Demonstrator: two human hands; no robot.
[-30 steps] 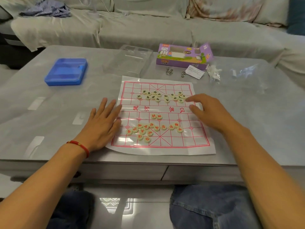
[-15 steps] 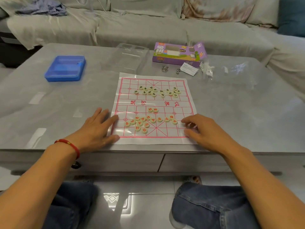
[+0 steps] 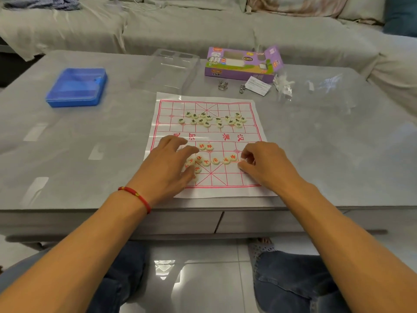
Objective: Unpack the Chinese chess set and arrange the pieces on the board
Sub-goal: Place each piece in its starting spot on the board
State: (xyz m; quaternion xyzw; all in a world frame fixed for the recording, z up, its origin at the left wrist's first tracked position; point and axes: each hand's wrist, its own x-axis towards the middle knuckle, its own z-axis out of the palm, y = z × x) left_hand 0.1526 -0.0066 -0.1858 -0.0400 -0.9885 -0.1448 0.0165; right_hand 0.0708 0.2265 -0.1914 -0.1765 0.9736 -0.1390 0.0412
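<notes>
Now that both hands have dropped from the board's edges onto the red cluster, the sorting looks underway. The left hand [image 3: 167, 164] has slid in from the paper's margin – fingers loosely spread over the red pieces [image 3: 208, 161], gripping nothing I can see. The right hand [image 3: 262, 163] has curled up, fingertips seemingly pinching one piece at the row's right end – hard to tell. Beyond both sets of fingertips the black pieces [image 3: 213, 119] sit jumbled on the board [image 3: 225, 179], so nothing's placed yet.
</notes>
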